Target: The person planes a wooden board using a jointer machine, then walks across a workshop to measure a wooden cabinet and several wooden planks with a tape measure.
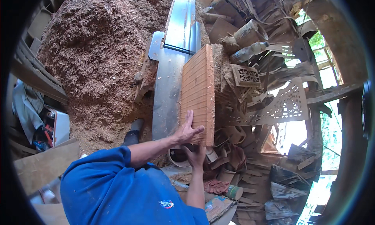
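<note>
A reddish-brown wooden board (197, 96) with crosswise lines on its broad face stands tilted along the right side of a metal jointer's near table (166, 104). My left hand (187, 132) presses on that face near the close end, its fingers stretched out and spread. At the board's near end, just below, my right hand (195, 154) grips it, with some fingers hidden behind the wood. Beyond the board, the jointer's shiny far table (181, 18) runs away from me. A dark slot crosses between the two tables.
A large heap of wood shavings (101, 41) rises left of the jointer. On the right lie scrap wood, a plastic bottle (252, 51), a carved panel (247, 75) and a pierced fretwork board (283, 104). A white container (61, 127) stands at far left.
</note>
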A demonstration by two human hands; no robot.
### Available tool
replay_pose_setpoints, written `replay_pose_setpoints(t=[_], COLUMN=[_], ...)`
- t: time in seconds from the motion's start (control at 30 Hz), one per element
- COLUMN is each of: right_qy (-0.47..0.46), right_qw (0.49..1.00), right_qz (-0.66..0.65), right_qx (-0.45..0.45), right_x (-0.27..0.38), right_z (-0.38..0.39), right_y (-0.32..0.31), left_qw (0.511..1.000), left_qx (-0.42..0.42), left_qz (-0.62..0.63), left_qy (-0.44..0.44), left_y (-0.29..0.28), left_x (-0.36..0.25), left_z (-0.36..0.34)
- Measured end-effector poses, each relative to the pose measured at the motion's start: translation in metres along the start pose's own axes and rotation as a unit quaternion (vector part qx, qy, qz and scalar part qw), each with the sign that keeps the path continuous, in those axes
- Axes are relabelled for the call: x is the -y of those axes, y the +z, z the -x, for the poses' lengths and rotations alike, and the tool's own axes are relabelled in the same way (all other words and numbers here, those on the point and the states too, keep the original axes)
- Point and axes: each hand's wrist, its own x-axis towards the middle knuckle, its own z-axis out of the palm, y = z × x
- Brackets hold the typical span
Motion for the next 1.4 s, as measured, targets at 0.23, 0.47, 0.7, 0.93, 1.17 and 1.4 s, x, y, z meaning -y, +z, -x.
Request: replay_pose_setpoints(t=[0.23,0.47,0.7,0.93,1.17,1.4], right_qy=[-0.028,-0.185,-0.133,-0.18,-0.179,-0.158], right_qw=[0.97,0.982,0.985,0.976,0.976,0.976], right_qz=[-0.232,0.019,-0.11,-0.117,-0.126,-0.142], right_qx=[0.069,0.016,0.022,0.028,0.014,0.055], right_x=[-0.05,-0.022,-0.032,-0.022,-0.026,-0.008], right_z=[-0.042,-0.079,-0.143,-0.191,-0.254,-0.328], right_y=[0.032,0.04,0.06,0.074,0.089,0.11], left_qw=[0.998,0.998,0.997,0.996,0.994,0.996], left_qx=[-0.007,-0.04,-0.063,-0.084,-0.103,-0.091], left_qz=[0.002,0.001,-0.01,0.015,-0.017,0.002], left_qy=[-0.064,-0.052,-0.033,-0.026,0.019,-0.001], left_y=[-0.002,-0.024,-0.043,-0.074,-0.1,-0.141], left_x=[-0.04,-0.034,-0.041,-0.047,-0.055,-0.068], left_z=[-0.003,-0.045,-0.105,-0.142,-0.194,-0.258])
